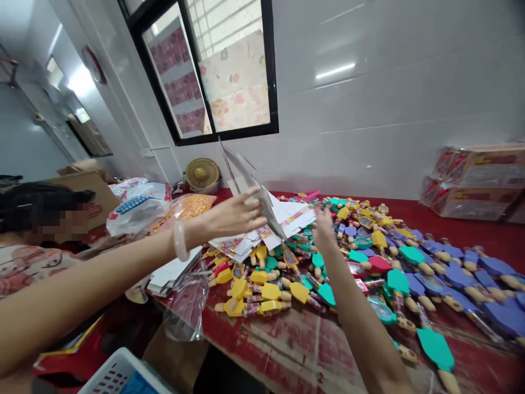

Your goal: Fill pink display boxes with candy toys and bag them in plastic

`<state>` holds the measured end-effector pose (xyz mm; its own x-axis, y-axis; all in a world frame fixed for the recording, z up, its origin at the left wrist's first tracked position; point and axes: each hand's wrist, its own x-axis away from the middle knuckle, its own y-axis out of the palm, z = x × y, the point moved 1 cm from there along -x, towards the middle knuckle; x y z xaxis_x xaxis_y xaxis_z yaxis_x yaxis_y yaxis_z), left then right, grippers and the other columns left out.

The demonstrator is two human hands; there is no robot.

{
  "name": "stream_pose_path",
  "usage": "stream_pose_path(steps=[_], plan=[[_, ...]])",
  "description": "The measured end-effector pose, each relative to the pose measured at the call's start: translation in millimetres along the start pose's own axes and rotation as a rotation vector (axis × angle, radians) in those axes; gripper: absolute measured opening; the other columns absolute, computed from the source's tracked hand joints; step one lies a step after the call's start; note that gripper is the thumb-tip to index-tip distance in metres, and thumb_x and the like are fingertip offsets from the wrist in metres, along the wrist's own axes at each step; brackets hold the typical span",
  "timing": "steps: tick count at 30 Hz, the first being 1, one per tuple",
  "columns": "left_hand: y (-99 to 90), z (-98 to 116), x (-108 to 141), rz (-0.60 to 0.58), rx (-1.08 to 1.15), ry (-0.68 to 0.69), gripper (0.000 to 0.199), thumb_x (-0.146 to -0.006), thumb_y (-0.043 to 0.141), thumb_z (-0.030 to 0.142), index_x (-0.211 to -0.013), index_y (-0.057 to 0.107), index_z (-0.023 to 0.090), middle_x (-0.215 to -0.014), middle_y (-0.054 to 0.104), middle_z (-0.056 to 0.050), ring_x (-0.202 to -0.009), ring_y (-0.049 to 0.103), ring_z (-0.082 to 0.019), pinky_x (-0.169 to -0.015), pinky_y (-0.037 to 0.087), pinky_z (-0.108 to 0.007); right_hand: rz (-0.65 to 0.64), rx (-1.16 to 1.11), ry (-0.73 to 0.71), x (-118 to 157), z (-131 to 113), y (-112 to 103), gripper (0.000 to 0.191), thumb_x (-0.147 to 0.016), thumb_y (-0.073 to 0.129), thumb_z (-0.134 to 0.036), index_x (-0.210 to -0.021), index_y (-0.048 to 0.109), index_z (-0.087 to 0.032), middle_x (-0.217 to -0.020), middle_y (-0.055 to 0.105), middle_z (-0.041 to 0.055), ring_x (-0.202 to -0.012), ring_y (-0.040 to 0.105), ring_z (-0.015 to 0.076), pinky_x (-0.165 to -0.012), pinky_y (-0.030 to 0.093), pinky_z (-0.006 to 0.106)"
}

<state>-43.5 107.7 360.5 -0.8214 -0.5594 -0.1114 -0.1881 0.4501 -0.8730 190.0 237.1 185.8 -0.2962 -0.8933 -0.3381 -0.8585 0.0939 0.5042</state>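
My left hand (pixel 241 212), with a pale bangle on its wrist, is closed on a folded white card (pixel 268 205) that stands upright above the pile. My right hand (pixel 324 221) is at the right end of the white printed cards (pixel 293 216), its fingers bent; what they hold, if anything, is too small to tell. Beneath and around both hands lie many small toys with yellow (pixel 270 291), green (pixel 397 280) and purple (pixel 457 273) heads and tan ends.
A person (pixel 45 219) is at the left edge. White card stacks (pixel 174 273) and clear plastic (pixel 186 306) lie at the table's left edge. Wrapped boxes (pixel 484 191) stand at the right rear, a straw hat (pixel 202 174) by the window. A white basket (pixel 118 372) is below.
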Motion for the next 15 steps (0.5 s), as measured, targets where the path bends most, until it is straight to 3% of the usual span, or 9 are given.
stream_pose_path(steps=[3,5,6,9,11,12,14,15], plan=[[22.2,36.6,-27.6,-0.051,0.067,0.113,0.036,-0.087,0.047,0.003,-0.101,0.066,0.030,-0.136,0.065,0.004,-0.145,0.043,-0.018,-0.127,0.026,-0.050,-0.337,0.367,-0.331,12.2,-83.4,8.5,0.089,-0.081,0.070,-0.065,-0.156,0.034,-0.031,-0.162,0.033,0.0120,-0.144,0.039,0.0330,-0.102,0.049,0.051],[33.3,57.9,-38.7,-0.055,0.048,0.196,0.038,-0.087,0.049,0.002,-0.105,0.067,0.030,-0.143,0.061,0.004,-0.147,0.041,-0.019,-0.126,0.026,-0.049,-0.473,0.695,-0.467,18.8,-124.8,13.7,0.092,-0.078,0.078,-0.054,-0.156,0.036,-0.029,-0.159,0.038,0.0120,-0.143,0.041,0.0338,-0.107,0.046,0.050],[37.4,65.6,-40.0,-0.050,0.027,0.237,0.038,-0.088,0.049,0.002,-0.106,0.068,0.029,-0.141,0.063,0.002,-0.143,0.046,-0.019,-0.125,0.028,-0.047,-0.492,0.848,-0.477,19.9,-137.4,14.9,0.083,-0.080,0.077,-0.046,-0.153,0.043,-0.026,-0.153,0.047,0.0131,-0.137,0.049,0.0338,-0.106,0.047,0.049],[46.1,73.6,-29.1,-0.047,0.018,0.240,0.031,-0.093,0.049,0.007,-0.105,0.069,0.026,-0.116,0.075,-0.005,-0.117,0.067,-0.021,-0.119,0.034,-0.043,-0.446,1.200,-0.383,21.4,-146.9,8.9,0.038,-0.089,0.060,-0.024,-0.124,0.071,-0.017,-0.115,0.073,0.0139,-0.106,0.068,0.0312,-0.094,0.053,0.044],[49.1,72.1,-18.0,-0.050,0.060,0.102,0.019,-0.093,0.059,0.022,-0.110,0.068,0.023,-0.103,0.077,-0.009,-0.107,0.070,-0.024,-0.116,0.035,-0.046,-0.410,1.350,-0.375,31.3,-140.9,1.5,0.029,-0.092,0.051,-0.019,-0.105,0.077,-0.015,-0.097,0.076,0.0133,-0.092,0.071,0.0294,-0.084,0.054,0.041],[50.1,72.9,-13.8,-0.052,0.081,0.007,0.031,-0.090,0.066,0.035,-0.117,0.066,0.020,-0.104,0.076,-0.013,-0.109,0.069,-0.028,-0.116,0.033,-0.050,-0.403,1.406,-0.405,40.7,-137.8,-0.7,0.029,-0.093,0.048,-0.019,-0.101,0.077,-0.015,-0.092,0.076,0.0133,-0.086,0.071,0.0286,-0.078,0.053,0.039],[52.2,82.1,-9.5,-0.089,0.095,-0.185,0.078,-0.075,0.077,0.058,-0.134,0.056,0.012,-0.119,0.071,-0.022,-0.122,0.061,-0.039,-0.115,0.030,-0.060,-0.404,1.483,-0.488,67.0,-135.9,-0.4,0.030,-0.095,0.045,-0.019,-0.098,0.074,-0.014,-0.085,0.074,0.0131,-0.075,0.069,0.0255,-0.066,0.048,0.035],[53.9,90.2,-9.0,-0.121,0.087,-0.265,0.094,-0.069,0.080,0.062,-0.141,0.050,0.009,-0.127,0.065,-0.026,-0.128,0.055,-0.043,-0.113,0.028,-0.064,-0.425,1.509,-0.525,82.0,-138.0,1.2,0.030,-0.096,0.044,-0.018,-0.098,0.073,-0.013,-0.081,0.073,0.0127,-0.069,0.067,0.0236,-0.061,0.045,0.033]])
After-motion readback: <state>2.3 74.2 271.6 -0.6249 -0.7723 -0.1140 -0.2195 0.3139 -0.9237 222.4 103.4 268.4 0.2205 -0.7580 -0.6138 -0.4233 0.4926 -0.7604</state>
